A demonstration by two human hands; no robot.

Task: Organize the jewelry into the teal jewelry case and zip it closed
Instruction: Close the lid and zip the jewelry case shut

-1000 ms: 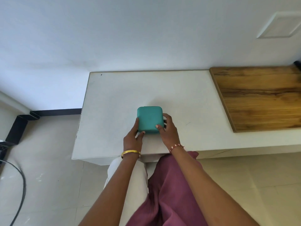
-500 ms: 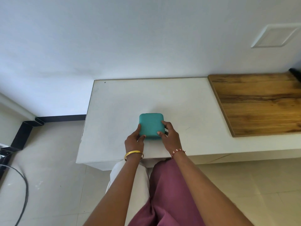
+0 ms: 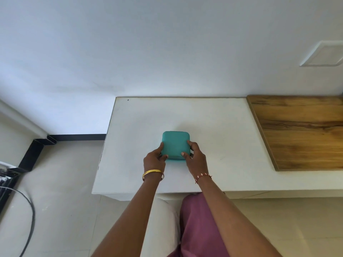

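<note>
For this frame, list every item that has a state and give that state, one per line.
teal case: lid down, lying flat on the white table, held at both sides.
left hand: grips the case's left near corner, thumb on the lid.
right hand: grips the case's right side, thumb on the lid.
gold bangle: worn on the left wrist.
red thread band: worn on the right wrist.
</note>
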